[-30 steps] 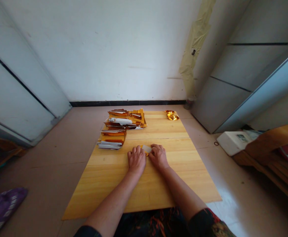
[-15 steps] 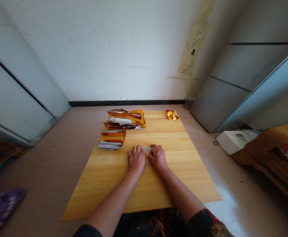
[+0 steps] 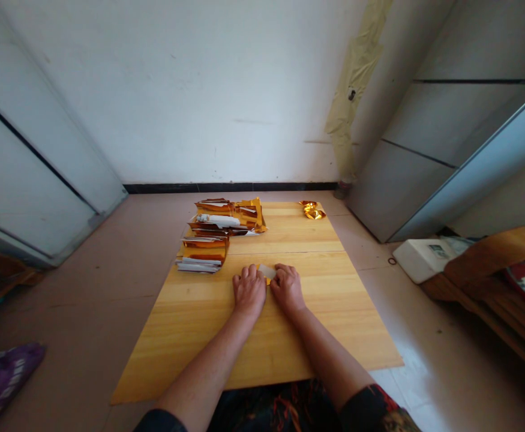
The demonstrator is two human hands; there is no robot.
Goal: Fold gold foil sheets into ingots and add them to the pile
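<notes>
Still, the left fingers (image 3: 245, 272) and right fingers (image 3: 285, 268) pinch the foil-edged paper (image 3: 268, 272), virtually unmoved since earlier.

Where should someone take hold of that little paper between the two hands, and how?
Probably pinch the little paper by its ends, left hand from the left, right hand from the right. It looks thin and lies low over the wooden table, so fingertips at the edges should suit better than a whole-hand grasp. Fingers partly hide its ends.

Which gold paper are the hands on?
The small white-and-gold piece between the left hand and right hand; the stacks and shiny gold foil lie farther back, untouched.
</notes>
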